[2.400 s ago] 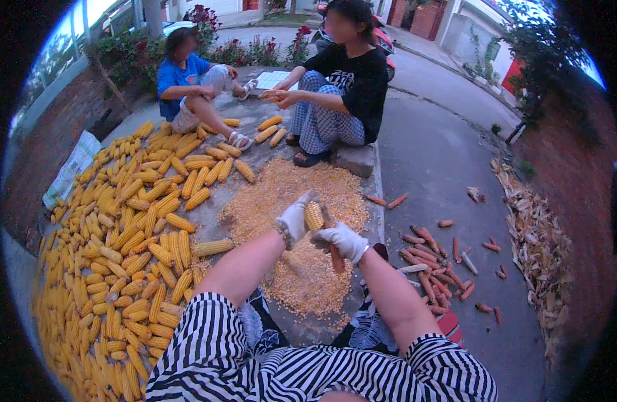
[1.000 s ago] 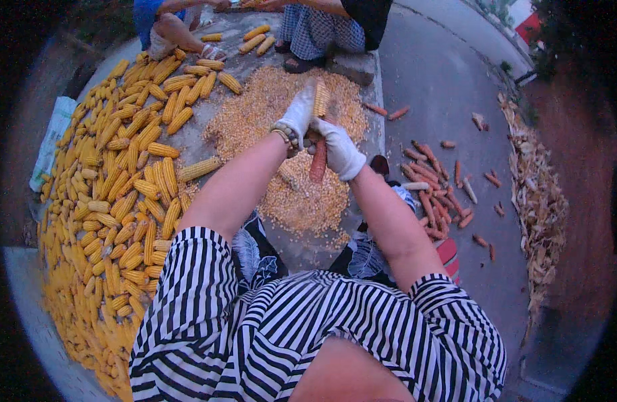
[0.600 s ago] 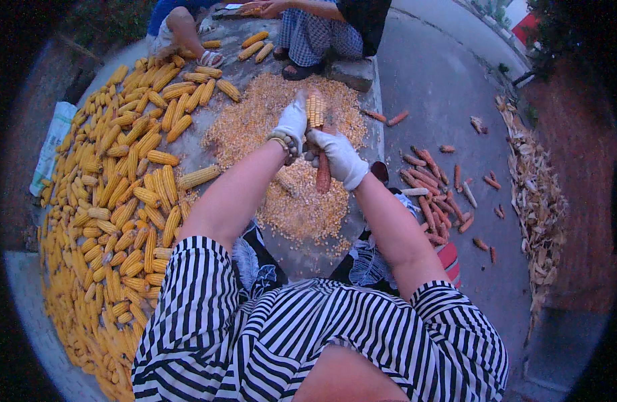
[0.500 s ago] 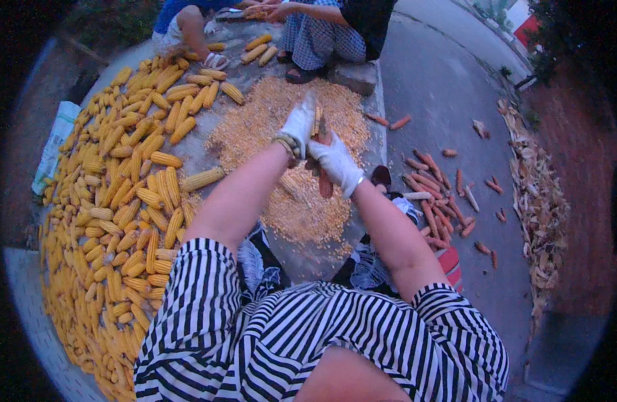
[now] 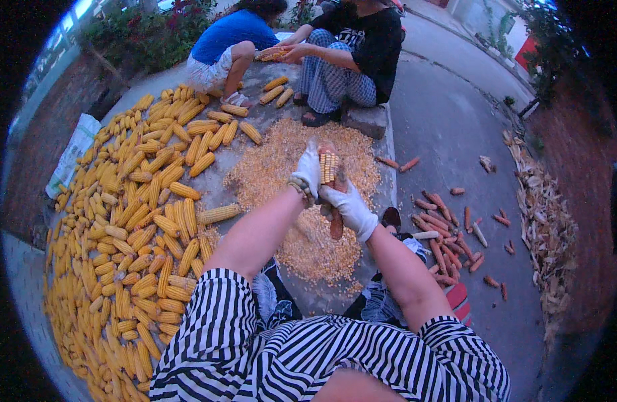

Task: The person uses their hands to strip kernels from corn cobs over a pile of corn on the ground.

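Note:
My left hand (image 5: 308,171), in a white glove, is closed around an ear of corn (image 5: 329,165) with rows of yellow kernels on one side and a bare reddish part beside them. Pressed against it is my gloved right hand (image 5: 351,209), closed on a reddish corn cob (image 5: 336,226) whose bare end juts out below. Whether that cob is separate from the ear is hidden by the gloves. Beneath both hands spreads a heap of loose kernels (image 5: 275,151).
A large pile of yellow corn ears (image 5: 134,228) covers the left. Bare cobs (image 5: 446,221) lie at right, beyond them dry husks (image 5: 543,221). Two people sit ahead, one in a blue shirt (image 5: 221,37), one in checked trousers (image 5: 328,77). A whitish sack (image 5: 74,154) lies far left.
The view has tilted up, so the scene sits lower and more of the two people shows. My hands remain together on the corn; the kernel rows now show more plainly.

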Demonstrator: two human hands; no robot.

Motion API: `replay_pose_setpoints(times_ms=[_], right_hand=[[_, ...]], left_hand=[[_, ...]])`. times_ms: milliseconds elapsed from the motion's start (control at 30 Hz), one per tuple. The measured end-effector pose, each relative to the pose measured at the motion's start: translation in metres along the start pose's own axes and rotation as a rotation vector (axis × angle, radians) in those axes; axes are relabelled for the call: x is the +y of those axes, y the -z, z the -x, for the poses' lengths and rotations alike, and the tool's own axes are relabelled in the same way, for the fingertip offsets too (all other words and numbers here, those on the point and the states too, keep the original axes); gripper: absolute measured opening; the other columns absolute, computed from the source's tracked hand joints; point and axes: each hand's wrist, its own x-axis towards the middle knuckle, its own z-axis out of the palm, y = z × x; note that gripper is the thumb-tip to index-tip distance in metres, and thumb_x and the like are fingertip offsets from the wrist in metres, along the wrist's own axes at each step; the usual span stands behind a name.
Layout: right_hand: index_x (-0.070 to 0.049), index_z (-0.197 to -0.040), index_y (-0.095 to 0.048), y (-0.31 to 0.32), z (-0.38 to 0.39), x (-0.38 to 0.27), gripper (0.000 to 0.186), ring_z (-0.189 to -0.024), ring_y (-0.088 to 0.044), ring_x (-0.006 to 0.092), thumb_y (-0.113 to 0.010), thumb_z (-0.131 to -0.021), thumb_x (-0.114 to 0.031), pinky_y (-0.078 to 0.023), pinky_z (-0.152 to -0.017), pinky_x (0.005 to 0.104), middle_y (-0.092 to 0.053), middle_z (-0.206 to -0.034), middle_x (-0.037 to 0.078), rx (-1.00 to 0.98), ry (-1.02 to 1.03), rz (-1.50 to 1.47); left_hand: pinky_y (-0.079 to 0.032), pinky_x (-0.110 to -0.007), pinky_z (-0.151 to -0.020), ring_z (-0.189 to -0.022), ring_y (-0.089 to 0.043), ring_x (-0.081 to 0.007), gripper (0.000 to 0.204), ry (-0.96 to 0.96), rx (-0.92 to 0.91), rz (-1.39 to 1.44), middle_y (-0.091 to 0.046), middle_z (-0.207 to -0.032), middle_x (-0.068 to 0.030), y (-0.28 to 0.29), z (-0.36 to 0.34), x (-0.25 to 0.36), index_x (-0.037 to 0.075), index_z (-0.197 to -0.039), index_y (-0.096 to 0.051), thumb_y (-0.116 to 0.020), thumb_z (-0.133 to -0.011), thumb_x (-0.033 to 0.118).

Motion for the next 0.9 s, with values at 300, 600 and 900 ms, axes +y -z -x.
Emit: replay_pose_setpoints(times_ms=[300,600,900], right_hand=[[-0.007,-0.101,-0.054,0.012,-0.018,0.013,0.03,-0.065,-0.057,0.0125,-0.057,-0.085,-0.033,-0.044,-0.055,0.023,-0.061,-0.082,0.004,-0.014,-0.11,-0.123],[-0.01,-0.106,-0.055,0.027,-0.022,0.012,0.034,-0.067,-0.059,0.0106,-0.053,-0.087,-0.038,-0.045,-0.055,0.0208,-0.062,-0.085,0.001,-0.068,-0.21,-0.183],[-0.007,-0.093,-0.056,0.065,-0.045,0.055,0.021,-0.076,-0.059,0.0196,-0.061,-0.083,-0.024,-0.051,-0.068,0.0328,-0.06,-0.085,0.007,0.248,-0.2,-0.624]], left_hand=[[-0.042,-0.034,-0.086,-0.094,-0.058,-0.0249,0.061,-0.441,0.155,-0.838,-0.062,-0.102,-0.013,0.065,-0.032,0.011,0.0,-0.111,-0.057,-0.028,-0.092,0.051],[-0.05,-0.036,-0.074,-0.083,-0.06,-0.0221,0.059,0.161,-0.328,-0.291,-0.061,-0.093,-0.0082,0.029,-0.009,-0.008,0.01,-0.107,-0.053,-0.029,-0.088,0.06],[-0.051,-0.037,-0.068,-0.076,-0.061,-0.0234,0.066,-0.012,-0.021,-0.321,-0.06,-0.086,-0.0145,0.031,-0.009,0.012,0.009,-0.111,-0.049,-0.036,-0.082,0.067]])
